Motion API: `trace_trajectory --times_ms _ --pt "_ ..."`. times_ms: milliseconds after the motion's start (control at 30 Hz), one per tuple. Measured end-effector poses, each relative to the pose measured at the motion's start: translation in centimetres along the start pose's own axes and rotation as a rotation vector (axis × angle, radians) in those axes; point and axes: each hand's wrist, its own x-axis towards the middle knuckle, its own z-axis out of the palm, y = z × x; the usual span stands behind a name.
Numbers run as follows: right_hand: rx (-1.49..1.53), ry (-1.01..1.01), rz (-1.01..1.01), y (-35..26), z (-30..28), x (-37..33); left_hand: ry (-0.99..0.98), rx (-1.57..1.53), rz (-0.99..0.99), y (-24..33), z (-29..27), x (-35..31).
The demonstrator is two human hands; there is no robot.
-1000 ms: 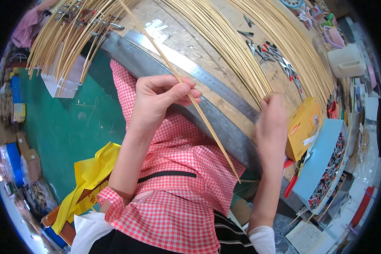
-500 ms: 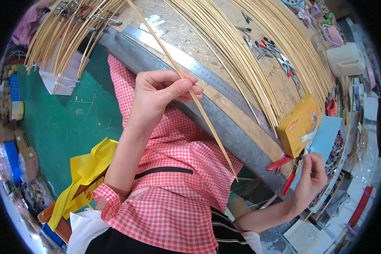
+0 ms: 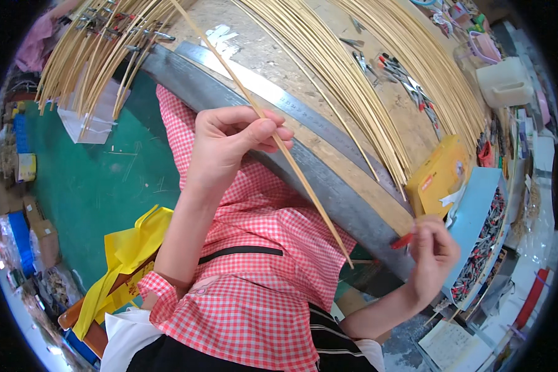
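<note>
A long, thin bamboo strip (image 3: 305,184) slants across the view from upper left to lower right. My left hand (image 3: 232,139) pinches it near its middle between thumb and fingers. Over the right end of the dark metal bench edge, my right hand (image 3: 433,251) has its thumb and fingers pressed together. What they hold, if anything, is hidden. A red handle (image 3: 402,242) shows beside those fingertips; the rest of that tool is covered by the hand. Close to this hand stand a yellow box (image 3: 437,177) and a light blue box (image 3: 474,201) full of small clips.
A steel ruler (image 3: 279,99) lies along the bench's near edge. Bundles of bamboo strips (image 3: 328,74) spread across the bench, with several red-tipped clips (image 3: 409,87) between them. More clipped strips (image 3: 99,56) overhang at far left. Yellow cloth (image 3: 130,248) drapes over a wooden chair.
My right hand has moved left from beside the blue box and now covers most of the red-handled tool. My left hand and the bamboo strip have barely shifted.
</note>
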Motion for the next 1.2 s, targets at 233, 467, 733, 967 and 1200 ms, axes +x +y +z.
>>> trace_trajectory --times_ms 233,467,733,967,1200 --pt "0.125 -0.312 0.094 0.6 6.3 -0.3 0.008 -0.077 0.063 -0.4 -1.0 0.8" --pt "-0.072 -0.397 -0.060 1.1 6.7 -0.2 0.040 -0.041 0.041 -0.5 -1.3 0.8" --pt "-0.176 -0.557 -0.122 0.7 6.2 0.4 0.005 -0.041 -0.006 -0.5 -1.0 0.7" --pt "-0.207 -0.620 -0.110 0.5 6.0 0.5 -0.014 0.001 -0.004 -0.4 -1.2 0.8" --pt "-0.234 -0.567 -0.177 0.4 6.4 0.6 0.002 -0.015 -0.021 -0.4 -1.2 0.9"
